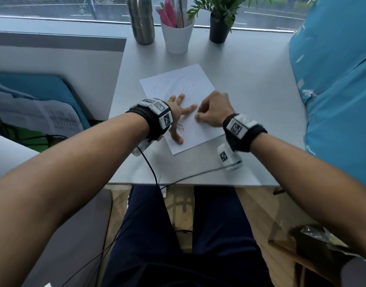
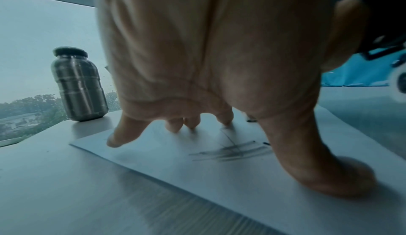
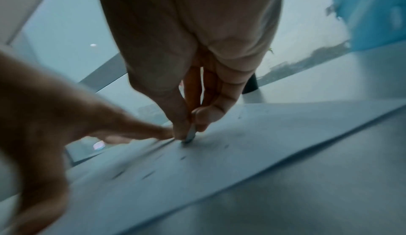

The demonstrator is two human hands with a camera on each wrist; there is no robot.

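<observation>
A white sheet of paper (image 1: 178,83) lies askew on the grey table (image 1: 250,79), with smudged pencil strokes (image 2: 230,151) and small dark flecks on it. My left hand (image 1: 179,112) presses on the sheet's near left part with fingers spread and straight; the fingertips (image 2: 114,141) and thumb touch the paper (image 2: 197,178). Just to its right, my right hand (image 1: 213,110) pinches a small pale eraser-like piece (image 3: 190,135) between thumb and fingers. The piece's tip touches the paper (image 3: 252,151) beside my left forefinger (image 3: 142,131). From the head view the piece (image 1: 196,115) barely shows.
At the table's far edge by the window stand a steel bottle (image 1: 141,19), a white cup of pens (image 1: 177,36) and a potted plant (image 1: 219,27). A blue fabric mass (image 1: 333,69) borders the right side. Black cables (image 1: 153,168) cross the near table edge.
</observation>
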